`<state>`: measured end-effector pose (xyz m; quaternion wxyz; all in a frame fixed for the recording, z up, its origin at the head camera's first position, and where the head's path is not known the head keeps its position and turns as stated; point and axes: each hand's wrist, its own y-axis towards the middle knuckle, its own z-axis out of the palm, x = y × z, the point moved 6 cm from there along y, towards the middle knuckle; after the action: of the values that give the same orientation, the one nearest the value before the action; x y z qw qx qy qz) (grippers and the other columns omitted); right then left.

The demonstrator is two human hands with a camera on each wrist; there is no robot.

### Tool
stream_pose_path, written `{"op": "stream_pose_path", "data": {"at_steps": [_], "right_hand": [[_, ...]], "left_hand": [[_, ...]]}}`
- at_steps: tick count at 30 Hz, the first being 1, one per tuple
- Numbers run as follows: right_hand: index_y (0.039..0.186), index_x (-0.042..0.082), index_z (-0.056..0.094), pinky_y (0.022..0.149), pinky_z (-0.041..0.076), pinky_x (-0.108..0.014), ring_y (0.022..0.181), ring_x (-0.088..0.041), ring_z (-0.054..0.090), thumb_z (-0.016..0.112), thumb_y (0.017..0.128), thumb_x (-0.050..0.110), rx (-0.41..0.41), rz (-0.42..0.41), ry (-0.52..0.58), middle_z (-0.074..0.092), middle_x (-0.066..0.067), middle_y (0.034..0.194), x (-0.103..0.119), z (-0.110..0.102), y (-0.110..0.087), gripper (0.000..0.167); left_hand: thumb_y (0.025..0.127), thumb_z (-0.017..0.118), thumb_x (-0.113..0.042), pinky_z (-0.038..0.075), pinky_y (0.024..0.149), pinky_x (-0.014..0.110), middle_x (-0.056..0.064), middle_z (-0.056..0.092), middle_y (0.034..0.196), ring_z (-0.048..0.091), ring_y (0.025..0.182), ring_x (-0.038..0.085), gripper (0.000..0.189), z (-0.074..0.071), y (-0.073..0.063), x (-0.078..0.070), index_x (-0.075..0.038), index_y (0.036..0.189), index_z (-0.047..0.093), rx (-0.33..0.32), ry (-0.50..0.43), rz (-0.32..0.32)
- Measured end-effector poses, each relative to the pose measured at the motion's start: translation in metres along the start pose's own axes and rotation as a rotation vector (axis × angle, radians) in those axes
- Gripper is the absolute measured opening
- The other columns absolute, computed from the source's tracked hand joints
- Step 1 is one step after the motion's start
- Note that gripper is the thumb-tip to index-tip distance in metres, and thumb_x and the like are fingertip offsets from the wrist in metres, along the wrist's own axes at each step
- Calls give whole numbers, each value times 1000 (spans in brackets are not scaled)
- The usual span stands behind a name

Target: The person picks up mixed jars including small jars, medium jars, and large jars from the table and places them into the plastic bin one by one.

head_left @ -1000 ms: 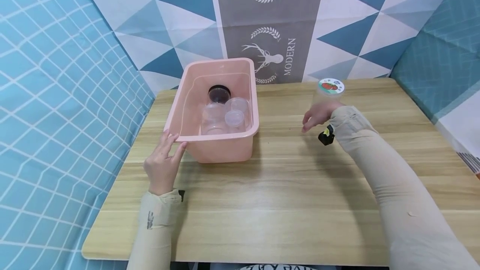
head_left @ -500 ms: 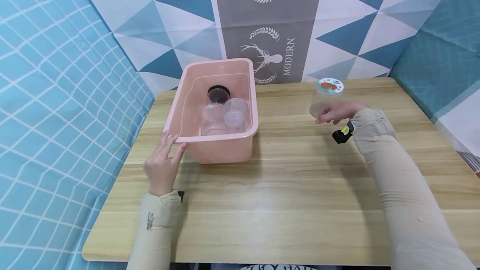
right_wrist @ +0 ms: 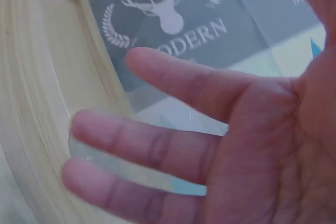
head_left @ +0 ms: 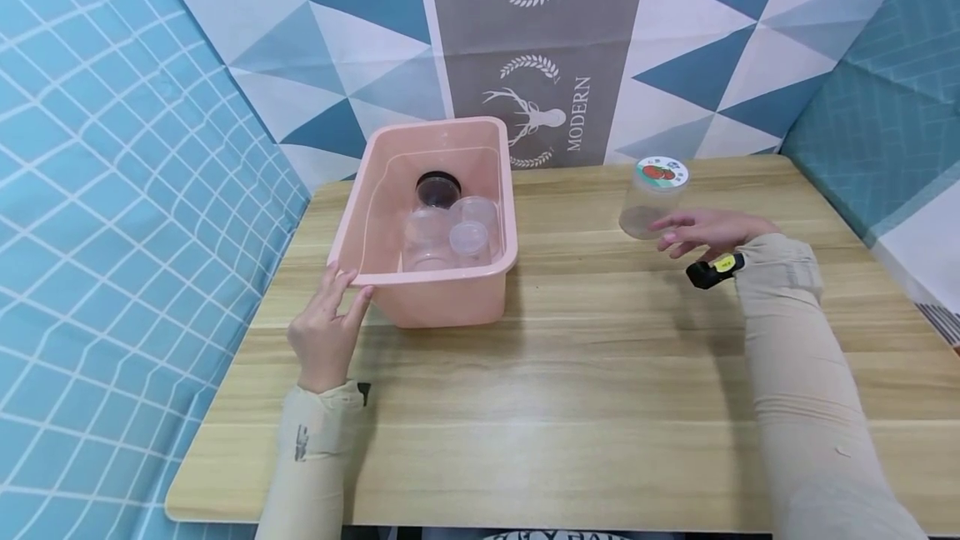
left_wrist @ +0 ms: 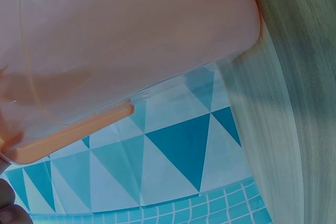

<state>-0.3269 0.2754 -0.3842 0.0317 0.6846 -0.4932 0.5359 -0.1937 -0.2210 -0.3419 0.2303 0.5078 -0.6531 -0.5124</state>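
Observation:
A pink plastic bin [head_left: 442, 302] stands on the table at centre left. My left hand [head_left: 324, 340] pinches its near left corner between thumb and fingers. In the left wrist view, the side of the bin fills the top, and only fingertips [left_wrist: 9, 208] show at the lower left. My right hand [head_left: 712, 229] is just in front of a clear jar [head_left: 647, 207] with a red-and-green fruit label on top. Its fingers [right_wrist: 152, 140] are spread and nearly straight in the right wrist view, with the see-through jar behind them. Whether they touch the jar I cannot tell.
Inside the bin lie several clear plastic containers [head_left: 426, 227] and a dark-rimmed one [head_left: 438, 188]. The wooden table [head_left: 570, 407] meets a patterned cloth backdrop [head_left: 540, 40] behind. A blue grid-patterned cloth [head_left: 112, 190] hangs along the left side.
My right hand has drawn back to the right from the jar, its fingers opening out. The jar stands where it was, more of it visible. My left hand and the bin have not moved.

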Motion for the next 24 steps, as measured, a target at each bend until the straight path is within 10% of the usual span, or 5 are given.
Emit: {"op": "stream_pose_path", "data": {"at_steps": [13,20,24], "right_hand": [[149,-3,7,97,37,-60,133,-51,28,35,103,38,-85,-9,37,24,-36,145,-24,-11,-7,68],[151,2,-7,106,13,-67,137,-53,10,46,101,27,-333,-175,281,3,-37,151,-19,-22,2,76],[153,9,1,107,22,-58,132,-35,32,50,99,30,-515,-179,326,21,-28,149,-24,-24,7,77]], "left_hand": [[91,58,-51,37,39,43,21,67,106,68,80,42,54,0,0,-1,1,94,71,-5,-2,5],[91,56,-53,39,41,44,20,68,106,68,82,41,57,-1,1,0,1,94,72,-14,1,-8],[90,57,-53,39,41,43,20,67,107,68,83,41,57,1,0,1,1,94,73,-5,-5,-21]]}}
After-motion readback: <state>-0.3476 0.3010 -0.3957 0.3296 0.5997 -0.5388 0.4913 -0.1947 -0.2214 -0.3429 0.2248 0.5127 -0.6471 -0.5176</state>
